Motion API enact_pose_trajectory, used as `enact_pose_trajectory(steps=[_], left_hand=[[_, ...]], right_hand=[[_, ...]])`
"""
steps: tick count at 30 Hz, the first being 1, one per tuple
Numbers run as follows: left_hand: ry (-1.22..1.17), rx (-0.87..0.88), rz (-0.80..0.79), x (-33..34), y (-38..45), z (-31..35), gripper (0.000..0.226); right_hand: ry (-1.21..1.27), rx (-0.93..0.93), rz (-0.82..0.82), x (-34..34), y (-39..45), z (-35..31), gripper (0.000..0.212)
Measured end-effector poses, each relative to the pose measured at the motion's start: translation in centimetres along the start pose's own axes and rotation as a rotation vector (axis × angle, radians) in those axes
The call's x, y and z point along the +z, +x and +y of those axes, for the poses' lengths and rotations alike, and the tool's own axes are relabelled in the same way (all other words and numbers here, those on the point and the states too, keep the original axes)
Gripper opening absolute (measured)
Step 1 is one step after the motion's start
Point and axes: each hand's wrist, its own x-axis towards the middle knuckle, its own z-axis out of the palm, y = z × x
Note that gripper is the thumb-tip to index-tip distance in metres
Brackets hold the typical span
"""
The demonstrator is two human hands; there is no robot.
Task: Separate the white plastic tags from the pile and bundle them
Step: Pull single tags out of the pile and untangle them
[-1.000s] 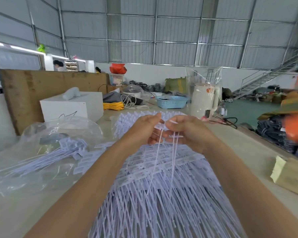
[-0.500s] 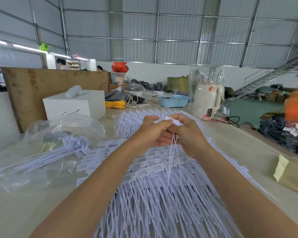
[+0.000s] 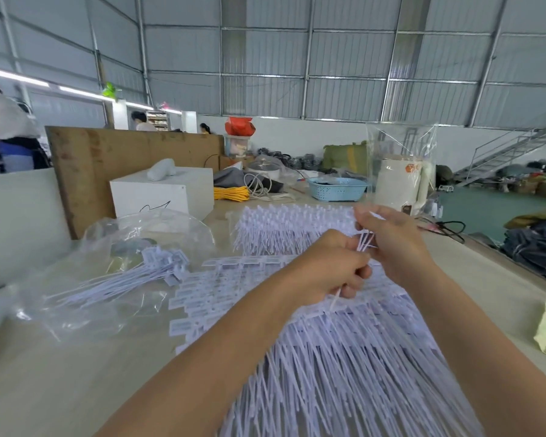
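Corrugated metal walls enclose a warehouse where a pale table (image 3: 60,383) carries, at the left, a crumpled clear plastic bag (image 3: 85,298) holding a bundle of white plastic tags (image 3: 145,272). Farther right, a big pile of thin, spiky tags (image 3: 344,367) spreads beneath both forearms. Above it, the left hand (image 3: 328,269) has fingers curled on one strip, and the right hand (image 3: 391,238) pinches several strip ends (image 3: 364,241). Behind sits a blue perforated basket (image 3: 338,189).
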Motion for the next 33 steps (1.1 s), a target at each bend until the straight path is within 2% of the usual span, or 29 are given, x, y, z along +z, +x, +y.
enact_pose_trajectory(steps=[4, 9, 11, 14, 17, 21, 23, 24, 26, 28, 33], left_hand=[[0.365, 0.04, 0.142, -2.3, 0.1, 0.5, 0.017], [0.503, 0.127, 0.271, -6.9, -0.5, 0.7, 0.018], [0.527, 0.159, 0.332, -9.3, -1.3, 0.4, 0.019], [0.538, 0.181, 0.438, -13.1, -2.9, -0.9, 0.018], [0.553, 0.109, 0.566, -17.3, -4.7, -2.8, 0.018], [0.662, -0.08, 0.81, -23.2, -6.8, -6.5, 0.025], [0.746, -0.175, 0.919, -25.7, -7.8, -8.6, 0.028], [0.794, -0.212, 0.948, -26.7, -8.2, -9.6, 0.027], [0.884, -0.267, 0.967, -28.2, -8.6, -11.3, 0.023], [0.959, -0.293, 0.959, -29.1, -8.1, -12.4, 0.025], [1.309, -0.42, 0.734, -28.7, -5.4, -13.1, 0.041]], right_hand=[[-0.178, -0.109, -0.025, 0.7, -0.5, -0.6, 0.012], [-0.324, -0.081, -0.141, 2.7, -0.8, -1.3, 0.011], [-0.371, -0.028, -0.217, 4.7, -0.6, -1.4, 0.008], [-0.414, -0.046, -0.332, 9.1, 0.0, -1.3, 0.012], [-0.406, -0.059, -0.446, 14.4, 0.0, -0.3, 0.019], [-0.425, -0.078, -0.58, 20.9, -0.3, 2.5, 0.023], [-0.625, -0.164, -0.642, 23.0, 0.1, 4.2, 0.037], [-0.739, -0.235, -0.656, 23.7, 0.3, 4.9, 0.037], [-0.884, -0.355, -0.689, 24.6, 0.6, 5.9, 0.026], [-1.028, -0.395, -0.761, 25.3, 1.1, 6.8, 0.024], [-1.488, -0.287, -0.842, 26.3, 2.8, 8.3, 0.036]])
